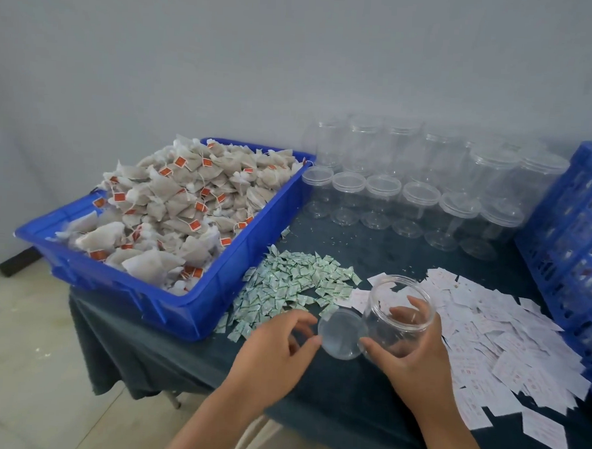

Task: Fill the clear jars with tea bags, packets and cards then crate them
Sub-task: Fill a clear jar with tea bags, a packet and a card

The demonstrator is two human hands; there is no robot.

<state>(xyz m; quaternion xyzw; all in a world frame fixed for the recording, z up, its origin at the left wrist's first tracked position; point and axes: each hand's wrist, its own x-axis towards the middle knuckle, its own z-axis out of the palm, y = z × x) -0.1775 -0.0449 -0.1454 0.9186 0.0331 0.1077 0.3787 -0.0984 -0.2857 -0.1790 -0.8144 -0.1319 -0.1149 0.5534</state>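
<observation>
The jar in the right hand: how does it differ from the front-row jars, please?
The held jar is open, its lid off in the left hand; the front-row jars are lidded. The right hand grips the held jar; the front-row jars stand free on the table. Both are clear and empty.

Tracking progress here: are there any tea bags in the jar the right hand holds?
No, the clear jar held by the right hand is empty, with its lid off beside it.
</observation>
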